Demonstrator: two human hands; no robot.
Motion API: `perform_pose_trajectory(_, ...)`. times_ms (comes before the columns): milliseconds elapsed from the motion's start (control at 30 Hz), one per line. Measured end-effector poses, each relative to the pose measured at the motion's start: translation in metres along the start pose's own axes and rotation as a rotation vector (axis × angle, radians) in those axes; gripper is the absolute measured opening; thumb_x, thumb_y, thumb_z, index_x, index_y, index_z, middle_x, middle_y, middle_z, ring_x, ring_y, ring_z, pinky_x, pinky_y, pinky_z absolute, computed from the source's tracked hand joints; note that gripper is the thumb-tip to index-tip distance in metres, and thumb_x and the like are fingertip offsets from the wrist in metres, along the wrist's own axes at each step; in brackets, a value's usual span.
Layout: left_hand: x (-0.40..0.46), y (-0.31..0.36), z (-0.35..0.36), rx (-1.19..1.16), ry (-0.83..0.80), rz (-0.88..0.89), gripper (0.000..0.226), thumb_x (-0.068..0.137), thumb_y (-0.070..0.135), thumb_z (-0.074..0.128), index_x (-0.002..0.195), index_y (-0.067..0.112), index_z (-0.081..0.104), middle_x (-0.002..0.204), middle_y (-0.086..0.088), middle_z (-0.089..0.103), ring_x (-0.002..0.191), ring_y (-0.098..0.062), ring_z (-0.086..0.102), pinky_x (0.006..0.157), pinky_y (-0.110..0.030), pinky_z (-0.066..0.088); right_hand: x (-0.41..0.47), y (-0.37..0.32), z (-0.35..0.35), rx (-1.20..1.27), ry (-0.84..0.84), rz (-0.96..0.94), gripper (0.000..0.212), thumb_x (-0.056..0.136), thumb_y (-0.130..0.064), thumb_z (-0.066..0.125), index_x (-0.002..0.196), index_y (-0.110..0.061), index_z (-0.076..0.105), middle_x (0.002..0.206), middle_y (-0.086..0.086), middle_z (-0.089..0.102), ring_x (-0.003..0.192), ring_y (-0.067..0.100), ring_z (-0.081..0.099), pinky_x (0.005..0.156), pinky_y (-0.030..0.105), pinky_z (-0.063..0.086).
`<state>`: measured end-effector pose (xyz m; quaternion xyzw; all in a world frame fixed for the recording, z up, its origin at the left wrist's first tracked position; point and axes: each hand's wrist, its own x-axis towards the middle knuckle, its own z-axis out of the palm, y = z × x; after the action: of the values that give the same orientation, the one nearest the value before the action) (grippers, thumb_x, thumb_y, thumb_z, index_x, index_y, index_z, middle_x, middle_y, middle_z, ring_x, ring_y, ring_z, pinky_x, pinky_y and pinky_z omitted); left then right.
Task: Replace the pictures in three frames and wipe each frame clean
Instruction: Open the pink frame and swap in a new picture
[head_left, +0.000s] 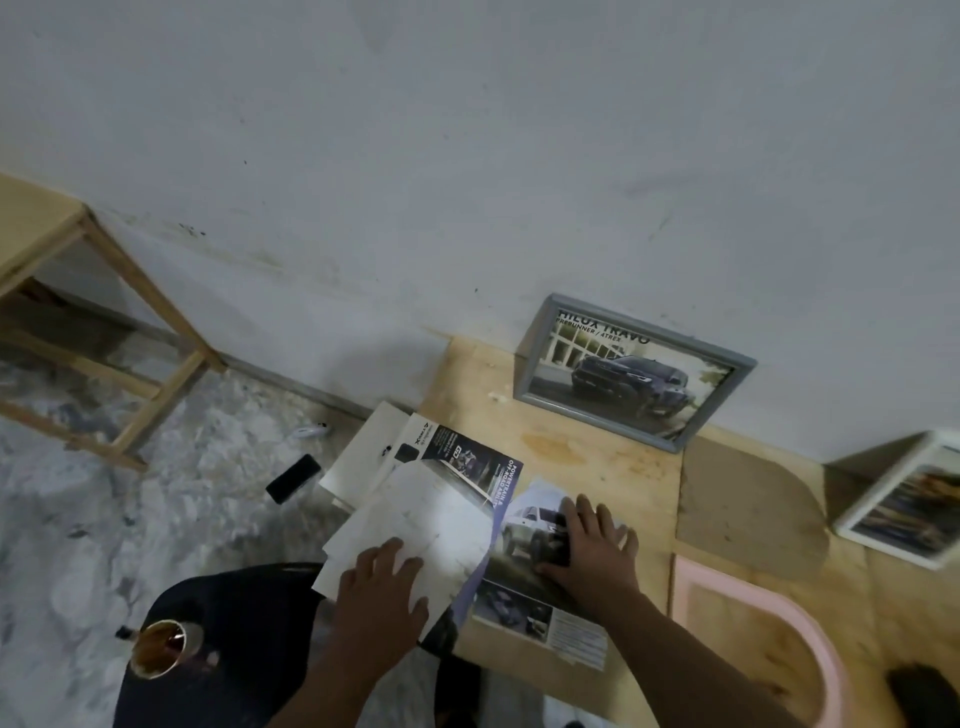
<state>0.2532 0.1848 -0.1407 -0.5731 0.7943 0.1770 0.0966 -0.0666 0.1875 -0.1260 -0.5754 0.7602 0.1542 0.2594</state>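
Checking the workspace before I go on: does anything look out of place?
The brochure pages overhang the table edge in a loose pile, and a dark phone-like object lies on the floor.

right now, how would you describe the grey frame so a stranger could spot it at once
Find the white wall behind the wooden table. Leaning upright against it, at the table's far edge, is the grey frame with a dark truck picture. The white frame to its right and the pink frame nearer the person differ in colour.
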Motion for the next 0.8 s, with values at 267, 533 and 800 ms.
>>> perform_pose_trajectory(267,0.006,0.001,0.0,0.011,0.025,0.026,0.052,0.062,0.052,0.078,0.109,0.033,0.063,0.127,-0.005,0.059,0.103,-0.031,0.06,0.069,-0.045,0.057,-0.009,0.002,0.002,0.057,0.064,0.017,0.098,0.092,-0.07,0.05,0.163,-0.03,-0.005,0.172,0.002,-0.01,0.158,0.027,-0.007,0.122,0.062,0.004)
perform_pose_trajectory(533,0.004,0.004,0.003,0.011,0.017,0.024,0.058,0.062,0.05,0.082,0.111,0.031,0.06,0.128,-0.005,0.057,0.104,-0.031,0.058,0.067,-0.045,0.056,-0.018,0.011,0.003,0.067,0.123,0.053,0.087,0.096,-0.067,0.046,0.162,-0.033,0.001,0.17,0.001,0.018,0.155,0.025,0.02,0.121,0.062,0.005)
perform_pose_trajectory(800,0.006,0.012,0.003,-0.011,0.03,-0.003,0.062,0.056,0.048,0.086,0.107,0.029,0.056,0.122,-0.006,0.059,0.101,-0.032,0.06,0.061,-0.046,0.057,-0.025,0.007,0.009,0.137,0.156,0.086,0.104,0.087,-0.078,0.045,0.162,-0.026,-0.005,0.171,0.006,0.007,0.156,0.028,0.01,0.12,0.062,0.011)
